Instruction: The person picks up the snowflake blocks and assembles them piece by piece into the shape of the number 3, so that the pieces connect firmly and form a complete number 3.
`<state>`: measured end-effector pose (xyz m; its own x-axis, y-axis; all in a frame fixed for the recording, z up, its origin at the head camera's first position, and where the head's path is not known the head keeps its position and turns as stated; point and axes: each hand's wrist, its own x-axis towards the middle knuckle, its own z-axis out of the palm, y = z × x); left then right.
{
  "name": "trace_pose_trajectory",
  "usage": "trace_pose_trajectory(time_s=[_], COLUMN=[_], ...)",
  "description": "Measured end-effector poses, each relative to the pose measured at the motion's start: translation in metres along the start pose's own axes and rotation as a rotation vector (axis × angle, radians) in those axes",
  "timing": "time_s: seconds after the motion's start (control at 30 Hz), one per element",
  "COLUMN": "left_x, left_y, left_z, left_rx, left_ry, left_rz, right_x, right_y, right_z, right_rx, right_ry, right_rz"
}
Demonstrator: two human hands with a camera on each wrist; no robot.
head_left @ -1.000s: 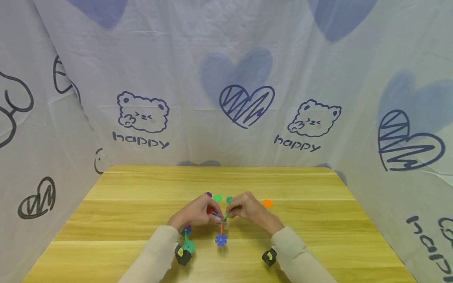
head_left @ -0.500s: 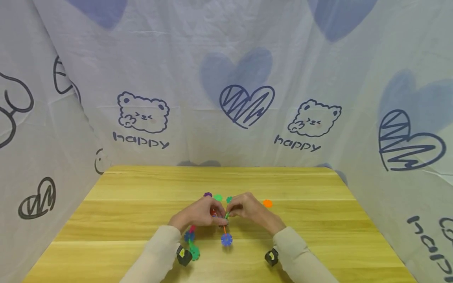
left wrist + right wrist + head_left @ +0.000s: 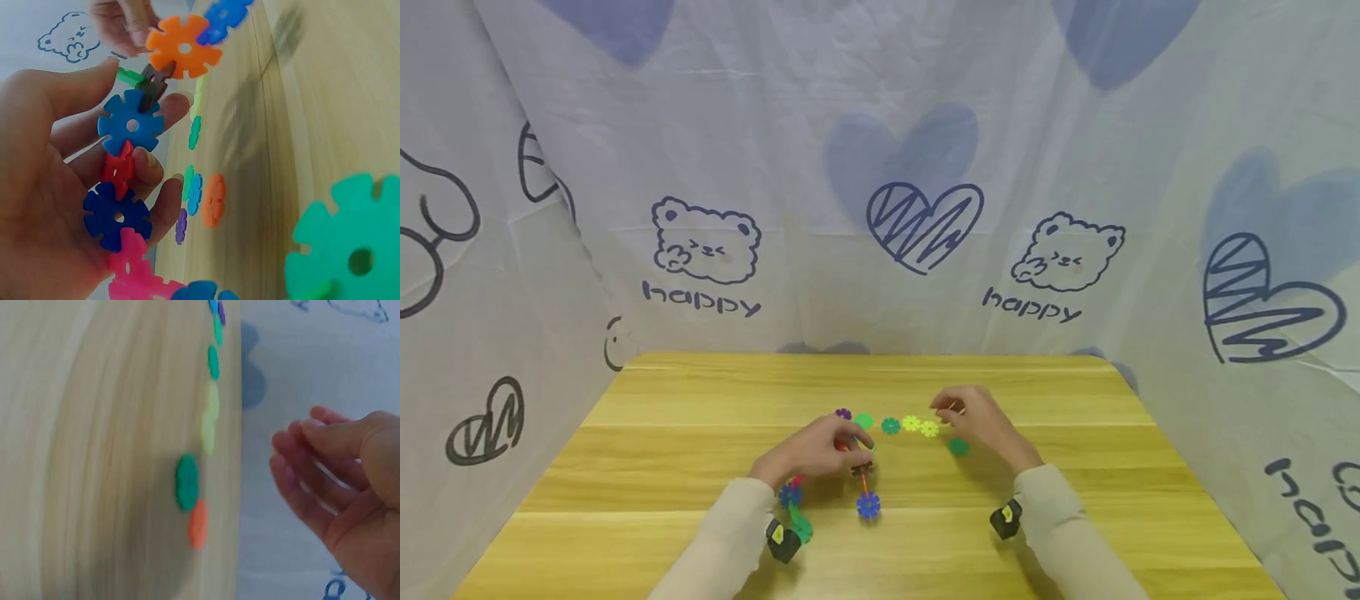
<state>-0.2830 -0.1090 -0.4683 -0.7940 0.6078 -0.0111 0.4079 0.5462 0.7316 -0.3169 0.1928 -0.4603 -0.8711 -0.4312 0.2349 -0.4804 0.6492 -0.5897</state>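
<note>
Between edges of the bench [image 3: 1075,508], a disc chain [image 3: 115,128] is held by curled left fingers [image 3: 165,209]; right fingers [image 3: 301,501] are half-curled, empty.

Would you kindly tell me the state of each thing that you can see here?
Chain: discs linked together, at least partly lifted
Left hand: gripping it
Right hand: raised, holding nothing visible
Yellow discs: lying flat; whether joined, I cannot tell
Dark green disc: loose, lying flat
Purple disc: loose, lying flat
Curtain: hanging, creased
</note>
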Motion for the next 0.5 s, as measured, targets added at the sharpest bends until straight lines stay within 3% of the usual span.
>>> trace_pose_trajectory(time_s=[0.2,0.33,0.5], left_x=[-0.001,-0.002,-0.003], left_y=[-0.002,-0.003,-0.004], left_z=[-0.001,-0.001,-0.001], left_rx=[-0.016,-0.025,-0.035], left_ry=[-0.009,-0.008,-0.014], left_rz=[-0.004,-0.004,-0.001], right_x=[-0.004,-0.009,-0.013], right_y=[0.024,0.032,0.039], right_z=[-0.004,-0.003,-0.001], right_rx=[-0.124,-0.142,-0.163], right_ry=[-0.049,-0.056,-0.030], right_rz=[0.112,0.200,0.250])
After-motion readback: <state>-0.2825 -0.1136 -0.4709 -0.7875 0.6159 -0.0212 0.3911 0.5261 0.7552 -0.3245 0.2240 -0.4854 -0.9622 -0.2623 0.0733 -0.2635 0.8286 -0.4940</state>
